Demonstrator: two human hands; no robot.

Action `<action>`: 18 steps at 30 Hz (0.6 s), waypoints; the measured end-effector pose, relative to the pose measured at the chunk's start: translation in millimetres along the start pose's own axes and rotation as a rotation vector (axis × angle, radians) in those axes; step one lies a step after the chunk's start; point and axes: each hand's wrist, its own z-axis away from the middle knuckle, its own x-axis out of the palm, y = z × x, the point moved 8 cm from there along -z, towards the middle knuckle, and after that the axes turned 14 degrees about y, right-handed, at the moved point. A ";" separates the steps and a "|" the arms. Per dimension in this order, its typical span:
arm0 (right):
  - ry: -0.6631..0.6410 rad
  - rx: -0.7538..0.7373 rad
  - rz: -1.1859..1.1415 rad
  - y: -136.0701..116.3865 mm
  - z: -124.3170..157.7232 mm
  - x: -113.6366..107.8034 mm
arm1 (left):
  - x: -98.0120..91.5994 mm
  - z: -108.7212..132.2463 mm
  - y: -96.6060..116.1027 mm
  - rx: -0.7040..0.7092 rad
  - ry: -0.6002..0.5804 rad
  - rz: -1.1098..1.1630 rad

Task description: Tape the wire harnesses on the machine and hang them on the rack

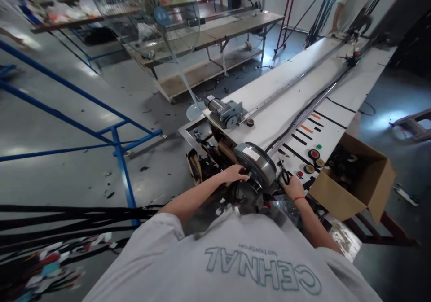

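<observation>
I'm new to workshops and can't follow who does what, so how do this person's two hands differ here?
The right hand holds black-handled scissors, while the left hand is at the round grey machine, its exact grip unclear. The right hand has a red band at its wrist; the left hand shows none. Both hands are ungloved.

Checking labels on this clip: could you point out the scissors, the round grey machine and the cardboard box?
Scissors (283, 170): head view, near where blades meet handles.
Round grey machine (260, 164): head view, on its upper housing.
Cardboard box (336, 197): head view, on the side nearest the person.
</observation>
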 end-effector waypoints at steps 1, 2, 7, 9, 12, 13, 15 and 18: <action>-0.059 -0.009 -0.032 4.7 5.5 -2.5 | -12.2 -1.1 0.3 0.036 0.029 -0.030; -0.131 -0.042 -0.108 4.6 14.8 -4.3 | -25.3 -2.2 -0.9 0.052 0.061 -0.043; -0.896 -0.234 -0.877 -75.8 125.8 14.2 | -64.1 0.4 -2.8 0.062 0.137 -0.067; -1.283 -0.134 -0.987 -124.9 173.7 38.0 | -64.2 5.5 2.7 0.075 0.133 -0.095; -1.337 0.030 -0.943 -180.0 193.8 74.6 | -65.1 12.6 13.9 0.138 0.165 -0.149; -1.259 0.064 -0.897 -185.5 191.4 82.4 | -65.7 13.9 15.7 0.153 0.174 -0.159; -1.121 0.063 -0.824 -176.1 186.5 82.4 | -64.3 14.2 13.9 0.155 0.159 -0.163; -0.849 -0.052 -0.849 -125.7 162.9 48.4 | -53.6 9.2 -3.1 0.052 0.115 -0.182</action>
